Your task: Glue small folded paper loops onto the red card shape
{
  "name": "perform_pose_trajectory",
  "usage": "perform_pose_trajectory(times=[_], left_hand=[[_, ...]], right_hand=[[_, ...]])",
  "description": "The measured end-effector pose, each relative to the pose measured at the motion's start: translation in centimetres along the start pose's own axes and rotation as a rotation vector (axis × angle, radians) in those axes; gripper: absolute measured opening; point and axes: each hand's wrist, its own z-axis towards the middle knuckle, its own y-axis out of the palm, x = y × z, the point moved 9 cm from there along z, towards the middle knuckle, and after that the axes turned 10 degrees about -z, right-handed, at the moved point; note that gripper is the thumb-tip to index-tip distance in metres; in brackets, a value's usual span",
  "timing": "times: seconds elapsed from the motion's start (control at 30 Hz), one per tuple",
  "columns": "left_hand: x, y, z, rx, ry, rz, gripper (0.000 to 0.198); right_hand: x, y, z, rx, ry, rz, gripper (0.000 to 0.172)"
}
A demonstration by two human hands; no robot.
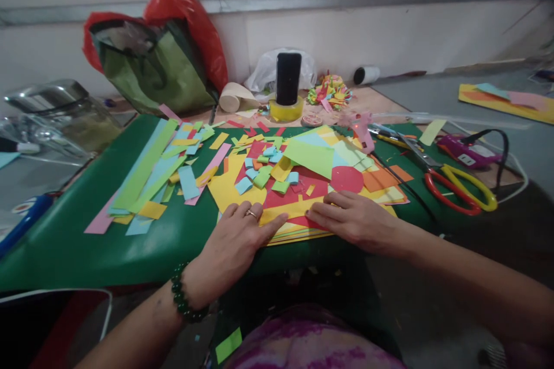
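A yellow paper strip (291, 210) lies crosswise on the stack of coloured paper at the table's near edge. My left hand (240, 230) grips its left end, thumb stretched along the lower edge. At the right end, the fingers of my right hand (352, 220) press together on the same strip. Beneath it shows a red sheet (298, 181) on top of yellow paper (236, 181). Just beyond my hands are small curled paper pieces (262, 177) in blue, green and orange, with a green sheet (309, 157) and a red paper circle (347, 179) beside them.
Long paper strips (147, 173) lie on the green mat (104, 253) at left. Scissors (459, 189), a pink glue gun (361, 130) and a purple device (470, 151) are at right. A phone (288, 78) stands in a yellow tape roll (286, 109) behind, near a green bag (168, 75).
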Motion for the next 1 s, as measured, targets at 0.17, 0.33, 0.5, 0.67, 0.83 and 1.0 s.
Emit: perform_pose_trajectory(times=[0.17,0.33,0.5,0.67,0.83,1.0], left_hand=[[-0.4,-0.2,-1.7,0.069,-0.021,-0.047,0.053],[-0.6,-1.2,-4.0,0.199,-0.106,0.001,0.046],[0.1,-1.2,-4.8,0.247,-0.154,-0.016,0.058],[-0.6,-0.7,-6.1,0.277,-0.216,0.019,0.072],[-0.6,-1.2,-6.5,0.325,-0.243,0.033,0.08],[1.4,-0.4,-4.1,0.293,-0.2,-0.031,0.095]], right_hand=[[1.1,0.4,-2.4,-0.006,0.093,0.008,0.037],[1.8,1.1,-5.0,0.012,0.172,0.101,0.042],[1.7,1.2,-5.9,0.131,0.197,0.048,0.054],[1.9,1.9,-6.4,0.122,0.232,0.05,0.054],[1.8,0.9,-4.9,0.09,0.181,0.058,0.046],[1.6,0.1,-2.4,-0.028,0.162,0.009,0.035]])
